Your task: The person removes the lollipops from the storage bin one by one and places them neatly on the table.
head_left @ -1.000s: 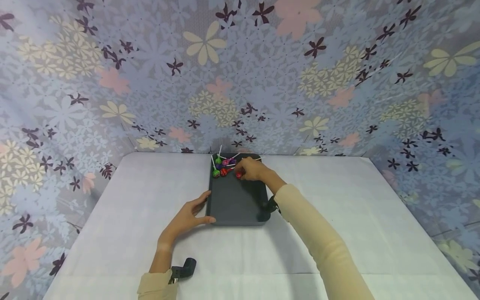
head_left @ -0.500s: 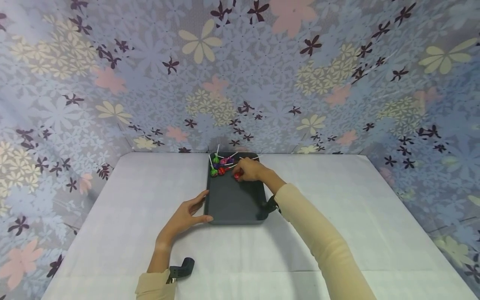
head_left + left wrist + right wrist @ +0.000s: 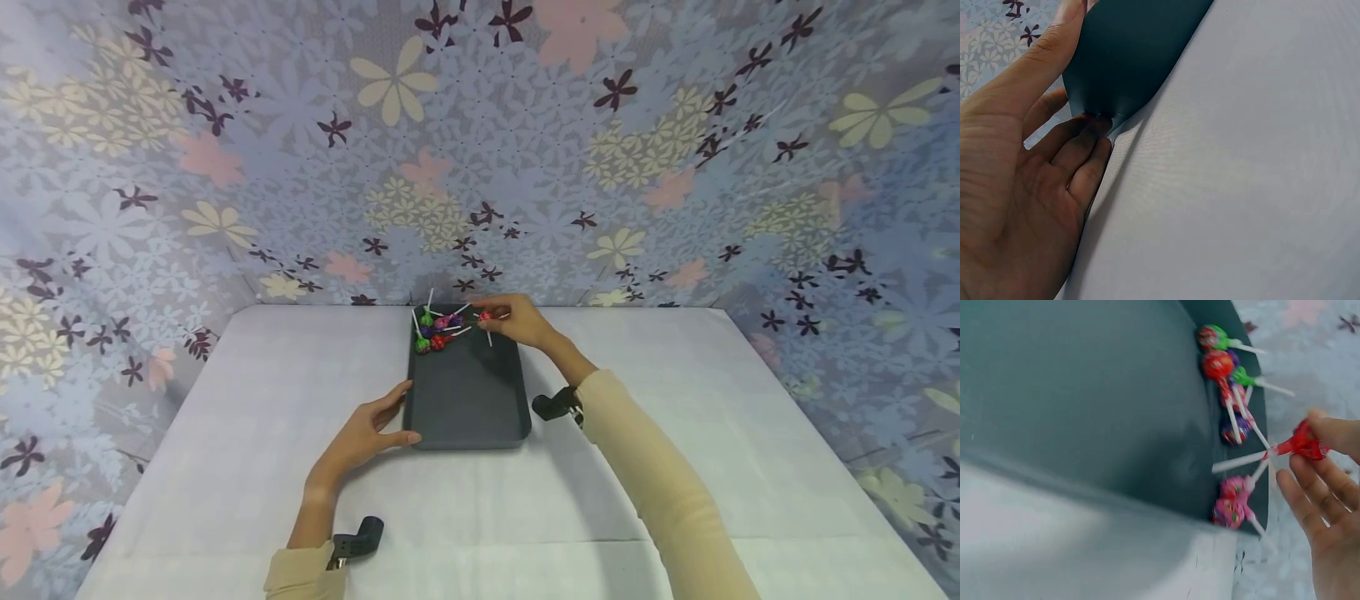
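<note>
**Right hand (image 3: 523,322) pinching red lollipop (image 3: 1302,442) at far end of gray tray (image 3: 467,400)**

Right fingertips are squeezing the wrapped candy head; remaining fingers are extending loosely. Lollipop is being held up near the far rim, toward the far-right corner. Stick is pointing back over the tray toward the near side, long axis running roughly along tray length in the head view.

Pink-wrapped lollipops (image 3: 1233,487) are lying close by in that corner. Orange-red lollipop (image 3: 1217,364) and green-topped lollipop (image 3: 1212,337) are crowding the far-left end, some sticks poking past the rim. Tray floor is running open from there to the near wall.

Left hand (image 3: 366,433) is gripping the near-left corner, thumb set apart, fingertips bending in at the edge. White tabletop (image 3: 645,433) is extending widely both sides; floral backdrop (image 3: 480,167) is standing right behind the far rim, limiting room there.
</note>
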Motion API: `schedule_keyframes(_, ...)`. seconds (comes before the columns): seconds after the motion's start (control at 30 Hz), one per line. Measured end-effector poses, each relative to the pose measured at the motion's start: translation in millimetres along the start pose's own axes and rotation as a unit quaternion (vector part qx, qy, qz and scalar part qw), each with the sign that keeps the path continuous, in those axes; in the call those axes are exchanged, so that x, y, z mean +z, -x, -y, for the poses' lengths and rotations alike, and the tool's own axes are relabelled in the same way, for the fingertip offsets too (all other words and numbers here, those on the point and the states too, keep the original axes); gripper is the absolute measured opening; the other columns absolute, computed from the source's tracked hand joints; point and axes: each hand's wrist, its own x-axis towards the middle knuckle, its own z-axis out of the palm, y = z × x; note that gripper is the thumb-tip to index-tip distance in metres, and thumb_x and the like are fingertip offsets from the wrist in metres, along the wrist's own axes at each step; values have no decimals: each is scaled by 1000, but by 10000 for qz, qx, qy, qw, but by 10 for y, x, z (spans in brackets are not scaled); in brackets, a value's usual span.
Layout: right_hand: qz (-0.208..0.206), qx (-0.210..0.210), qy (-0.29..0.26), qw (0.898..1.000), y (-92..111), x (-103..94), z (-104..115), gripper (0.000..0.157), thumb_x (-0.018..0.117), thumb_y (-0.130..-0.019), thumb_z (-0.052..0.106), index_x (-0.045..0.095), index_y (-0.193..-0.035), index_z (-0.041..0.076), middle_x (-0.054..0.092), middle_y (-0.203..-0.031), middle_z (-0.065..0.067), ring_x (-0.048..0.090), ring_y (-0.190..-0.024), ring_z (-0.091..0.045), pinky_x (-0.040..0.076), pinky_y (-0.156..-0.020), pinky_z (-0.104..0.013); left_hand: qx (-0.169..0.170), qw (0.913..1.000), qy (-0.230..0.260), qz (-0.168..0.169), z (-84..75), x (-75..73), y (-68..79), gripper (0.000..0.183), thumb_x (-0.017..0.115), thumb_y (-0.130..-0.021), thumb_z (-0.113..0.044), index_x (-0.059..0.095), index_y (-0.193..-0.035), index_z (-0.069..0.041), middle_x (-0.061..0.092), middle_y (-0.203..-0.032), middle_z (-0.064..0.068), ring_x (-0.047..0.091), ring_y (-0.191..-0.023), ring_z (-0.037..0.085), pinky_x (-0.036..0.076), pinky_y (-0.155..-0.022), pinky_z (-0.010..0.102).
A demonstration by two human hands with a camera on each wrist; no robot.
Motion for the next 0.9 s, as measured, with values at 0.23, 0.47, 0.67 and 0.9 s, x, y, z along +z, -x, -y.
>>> schedule_keyframes(0.23, -951, 381, -1357, 9854, 99, -199, -172, 33, 68, -93, 15, 66, -118, -6, 68, -113, -22, 65, -103, -42, 54, -93, -56, -24, 10000, 33, 7, -12, 3, 1, 86, 78, -84, -24, 30, -154, -10, 25, -159, 17, 33, -142, 38, 32, -116, 43)
schedule_keyframes(0.47, -1754, 747, -1676, 9673, 222, -393, -338, 39, 71, -91, 21, 67, -118, -6, 72, -98, 4, 65, -88, -13, 57, -70, -27, 34, 10000, 3, 7, -21, 8, 6, 86, 78, -84, -23, 30, -154, -8, 25, -159, 19, 33, -141, 40, 33, -115, 46)
schedule_keyframes(0.67, -2264, 1029, -1756, 9525, 306, -477, -475, 37, 73, -90, 21, 68, -116, -5, 69, -87, 16, 62, -82, -2, 53, -67, -24, 27, 10000, -35, -22, -18, 0, 8, 87, 79, -83, -25, 30, -154, -9, 26, -159, 18, 34, -142, 39, 34, -115, 45)
schedule_keyframes(0.9, -2424, 1702, -1634, 9411, 439, -474, -703, 35, 70, -92, 19, 66, -116, -6, 70, -103, -9, 65, -101, -33, 53, -97, -47, 38, 10000, 73, 4, -2, -2, -2, 89, 79, -82, -24, 30, -154, -9, 25, -159, 17, 33, -143, 37, 33, -115, 43)
